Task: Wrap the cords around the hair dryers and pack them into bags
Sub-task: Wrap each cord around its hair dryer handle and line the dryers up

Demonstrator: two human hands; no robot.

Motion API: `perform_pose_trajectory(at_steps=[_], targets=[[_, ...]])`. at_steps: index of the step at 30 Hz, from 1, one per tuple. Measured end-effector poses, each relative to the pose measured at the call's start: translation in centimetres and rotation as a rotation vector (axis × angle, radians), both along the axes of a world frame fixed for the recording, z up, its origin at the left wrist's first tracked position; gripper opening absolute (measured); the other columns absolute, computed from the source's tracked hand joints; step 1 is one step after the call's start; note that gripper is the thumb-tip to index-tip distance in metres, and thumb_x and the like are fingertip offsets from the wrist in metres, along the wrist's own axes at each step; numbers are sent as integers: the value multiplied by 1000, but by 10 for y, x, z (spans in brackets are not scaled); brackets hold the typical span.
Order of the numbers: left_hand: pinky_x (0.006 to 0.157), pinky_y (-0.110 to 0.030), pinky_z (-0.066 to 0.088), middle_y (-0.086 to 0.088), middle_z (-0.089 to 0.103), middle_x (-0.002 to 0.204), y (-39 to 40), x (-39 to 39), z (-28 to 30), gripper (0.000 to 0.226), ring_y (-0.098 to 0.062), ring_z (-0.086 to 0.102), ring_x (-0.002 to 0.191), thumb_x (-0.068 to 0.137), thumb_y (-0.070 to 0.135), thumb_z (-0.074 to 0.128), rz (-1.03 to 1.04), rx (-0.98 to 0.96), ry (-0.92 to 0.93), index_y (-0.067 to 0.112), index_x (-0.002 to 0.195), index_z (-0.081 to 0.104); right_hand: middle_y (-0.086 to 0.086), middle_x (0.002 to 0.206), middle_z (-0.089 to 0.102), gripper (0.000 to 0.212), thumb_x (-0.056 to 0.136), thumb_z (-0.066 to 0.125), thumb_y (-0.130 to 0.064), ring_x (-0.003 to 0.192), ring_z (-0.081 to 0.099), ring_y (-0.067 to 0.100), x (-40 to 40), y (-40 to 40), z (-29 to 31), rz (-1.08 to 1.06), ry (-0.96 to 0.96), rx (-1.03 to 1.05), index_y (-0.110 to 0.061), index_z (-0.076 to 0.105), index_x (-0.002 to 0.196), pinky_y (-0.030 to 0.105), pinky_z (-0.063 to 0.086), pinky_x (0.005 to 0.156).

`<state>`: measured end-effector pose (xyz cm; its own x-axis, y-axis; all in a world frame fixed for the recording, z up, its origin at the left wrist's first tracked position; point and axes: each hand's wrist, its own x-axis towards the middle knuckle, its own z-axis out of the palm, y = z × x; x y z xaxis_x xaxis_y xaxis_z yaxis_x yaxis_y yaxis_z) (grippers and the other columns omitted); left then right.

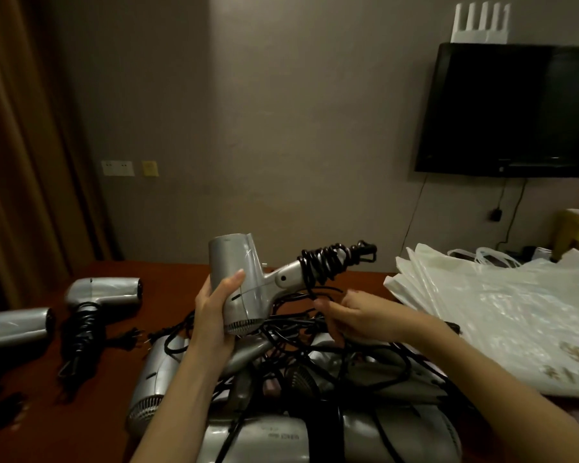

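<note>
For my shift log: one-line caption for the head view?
Left hand holds a silver hair dryer while right hand winds black cord around its handle.

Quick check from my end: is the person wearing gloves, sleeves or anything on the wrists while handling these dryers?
No. The left hand and right hand are both bare, with no gloves. Both forearms are uncovered up to the frame's edge, so no sleeve shows. No watch, band or ring is visible, though the light is dim.

A dark television [505, 108] hangs on the dim grey wall [264, 111]; wall sockets [117, 168] lower left of it, brown curtain [20, 145] beyond.
</note>
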<state>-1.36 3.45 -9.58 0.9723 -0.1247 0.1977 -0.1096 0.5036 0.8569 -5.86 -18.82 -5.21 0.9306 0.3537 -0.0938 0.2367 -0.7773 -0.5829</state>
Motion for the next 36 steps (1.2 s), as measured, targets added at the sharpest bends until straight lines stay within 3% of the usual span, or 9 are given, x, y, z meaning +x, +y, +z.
perform_pose_trajectory(at_steps=[3, 9, 11, 14, 18, 23, 27, 33, 36], targets=[[53, -30, 55, -13, 67, 99, 1, 0, -2, 117, -21, 68, 73, 31, 56, 90, -30, -26, 13, 6, 130, 52, -6, 51, 40, 57, 92, 38, -59, 44, 34, 7, 2, -4, 12, 16, 157, 56, -13, 63, 68, 20, 30, 49], [54, -29, 55, -7, 72, 88, 5, -5, -7, 109, -19, 68, 71, 31, 57, 91, -116, -18, 4, 8, 122, 56, -4, 64, 46, 21, 89, 62, -41, 58, 44, 7, 12, -20, 35, 71, 350, 19, -26, 72, 79, 16, 38, 58], [56, -29, 56, -8, 71, 89, 5, -7, -7, 108, -19, 68, 73, 31, 57, 91, -137, -12, 0, 9, 120, 56, -3, 64, 47, 26, 91, 62, -27, 58, 45, 5, 18, -22, 42, 63, 354, -32, -27, 72, 67, 15, 40, 58], [54, -29, 55, -7, 72, 86, 5, -12, -8, 109, -18, 68, 70, 25, 58, 91, -156, -3, -2, 9, 117, 57, -13, 47, 52, 38, 98, 54, -22, 49, 47, 1, 26, -35, 44, 10, 129, -263, -22, 57, 60, 9, 39, 49], [55, -31, 57, -8, 72, 86, 6, -13, -10, 113, -20, 69, 71, 23, 56, 92, -202, -2, -11, 6, 119, 56, -2, 57, 61, 18, 94, 57, -10, 63, 51, 12, 31, -25, 59, -19, -41, -490, -6, 59, 77, 16, 44, 52], [58, -29, 57, -10, 72, 87, 11, -10, -10, 80, -20, 70, 73, 31, 53, 92, -227, -78, -69, 11, 97, 75, -5, 55, 55, 18, 85, 70, -16, 50, 45, 7, 33, 18, 99, 34, -71, -418, -11, 68, 68, 18, 37, 49], [58, -31, 58, -12, 72, 91, 13, -13, -10, 109, -22, 70, 76, 29, 53, 93, -220, -40, -38, 3, 119, 58, -7, 58, 54, 22, 85, 67, -13, 53, 46, 8, 35, 25, 95, 90, -77, -557, -19, 65, 64, 22, 38, 52], [54, -35, 58, -10, 72, 89, 9, -15, -13, 114, -22, 70, 73, 25, 55, 93, -229, 45, 1, 7, 120, 55, -9, 68, 61, 14, 84, 72, -23, 63, 57, 8, 37, 22, 83, 101, -360, -656, -17, 66, 73, 22, 46, 58], [53, -35, 57, -8, 73, 86, 9, -18, -16, 113, -23, 70, 72, 20, 54, 94, -239, 101, 20, 10, 117, 55, -1, 64, 65, 34, 90, 64, -39, 59, 60, 13, 43, 19, 82, 78, -482, -663, -12, 67, 70, 30, 50, 61]])
